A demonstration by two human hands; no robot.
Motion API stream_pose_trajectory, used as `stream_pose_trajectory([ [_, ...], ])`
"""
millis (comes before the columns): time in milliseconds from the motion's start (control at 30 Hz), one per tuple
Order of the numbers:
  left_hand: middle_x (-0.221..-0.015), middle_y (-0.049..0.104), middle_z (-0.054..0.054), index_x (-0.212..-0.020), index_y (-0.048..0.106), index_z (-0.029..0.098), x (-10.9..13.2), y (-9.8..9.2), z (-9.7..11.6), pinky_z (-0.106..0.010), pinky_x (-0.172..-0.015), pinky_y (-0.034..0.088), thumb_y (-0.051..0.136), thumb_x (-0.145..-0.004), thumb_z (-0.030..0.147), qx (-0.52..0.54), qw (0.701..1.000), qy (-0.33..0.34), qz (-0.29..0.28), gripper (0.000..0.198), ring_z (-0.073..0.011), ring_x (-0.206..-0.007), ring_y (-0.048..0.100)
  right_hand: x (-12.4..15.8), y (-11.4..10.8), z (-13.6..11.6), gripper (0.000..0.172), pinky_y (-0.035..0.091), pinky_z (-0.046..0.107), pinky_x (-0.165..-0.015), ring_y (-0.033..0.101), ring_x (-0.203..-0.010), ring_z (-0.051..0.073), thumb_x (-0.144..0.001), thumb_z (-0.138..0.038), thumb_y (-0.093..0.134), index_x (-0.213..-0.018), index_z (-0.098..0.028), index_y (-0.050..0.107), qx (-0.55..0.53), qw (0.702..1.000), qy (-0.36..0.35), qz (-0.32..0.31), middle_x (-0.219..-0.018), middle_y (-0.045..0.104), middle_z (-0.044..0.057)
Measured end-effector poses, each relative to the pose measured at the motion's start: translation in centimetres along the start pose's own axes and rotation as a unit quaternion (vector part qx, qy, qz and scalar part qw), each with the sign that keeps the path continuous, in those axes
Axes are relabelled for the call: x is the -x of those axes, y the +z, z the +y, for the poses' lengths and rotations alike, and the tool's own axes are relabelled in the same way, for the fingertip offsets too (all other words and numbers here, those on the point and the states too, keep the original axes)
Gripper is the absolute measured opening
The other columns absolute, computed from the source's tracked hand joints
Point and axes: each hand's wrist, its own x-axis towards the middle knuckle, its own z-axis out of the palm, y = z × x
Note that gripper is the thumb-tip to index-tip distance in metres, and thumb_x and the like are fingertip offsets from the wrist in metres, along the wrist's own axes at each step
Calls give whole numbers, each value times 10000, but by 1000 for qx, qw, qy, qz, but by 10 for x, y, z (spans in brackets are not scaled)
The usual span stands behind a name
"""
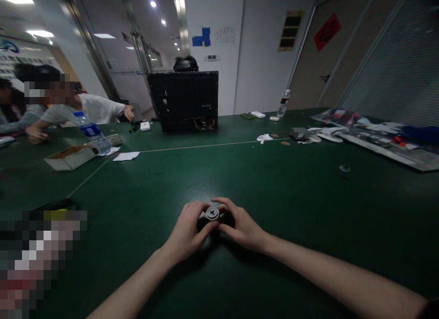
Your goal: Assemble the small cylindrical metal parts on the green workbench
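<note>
A small round metal part (212, 213), grey with stepped rings and a dark centre, sits between my hands just above or on the green table (192, 177). My left hand (187, 228) curls around its left side, thumb in front and fingers behind. From the right, my right hand (244, 226) closes on it with the thumb at the front and the index finger arched over the back. The part's lower side is dark and partly hidden by my fingers. A similar-looking round part (344, 169) lies farther off at the right, slightly blurred.
A black flat panel box (185, 101) stands at the back. On the left are an open cardboard box (70, 158), a tilted water bottle (92, 133) and white paper (126, 156). A cluttered white board (387, 147) lies right. A person (92, 109) sits at far left.
</note>
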Motion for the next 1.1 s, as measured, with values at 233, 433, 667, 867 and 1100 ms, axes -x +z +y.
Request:
stream_pose_trajectory([
  [233,-980,608,-51,-994,544,204,-1,0,2,-375,-822,433,593,-832,291,-16,1000,-6,-6,191,-226,-912,546,-1,-3,-4,512,445,346,-900,568,-987,180,-714,-73,588,-1194,-205,466,84,996,-17,31,-1089,590,60],
  [433,-931,613,-44,-966,549,190,-2,4,-1,-348,-778,440,615,-808,302,-16,1000,-7,-7,205,-208,-849,555,-4,-7,-13,226,438,329,-854,550,-959,177,-798,-177,577,-1024,-195,575,105,991,-59,49,-1018,580,55],
  [667,-907,620,-27,-926,554,194,-3,3,6,-339,-779,440,661,-759,279,-18,1000,3,-24,216,-204,-852,567,-7,-5,-20,38,442,283,-788,574,-855,145,-823,-197,583,-843,-188,614,84,992,-44,89,-889,601,30],
  [867,-930,630,-31,-956,562,198,-2,0,8,-364,-808,436,638,-793,305,-28,1000,-2,-13,209,-210,-865,569,-10,-14,-17,99,456,274,-753,597,-804,141,-840,-214,562,-882,-182,646,106,988,0,114,-865,652,30],
  [1100,-935,631,-46,-954,564,188,-2,0,0,-384,-822,439,614,-809,311,-43,998,-32,30,196,-221,-876,574,-11,-20,4,124,438,304,-786,604,-835,163,-812,-189,589,-883,-183,690,220,975,24,17,-881,687,39],
])
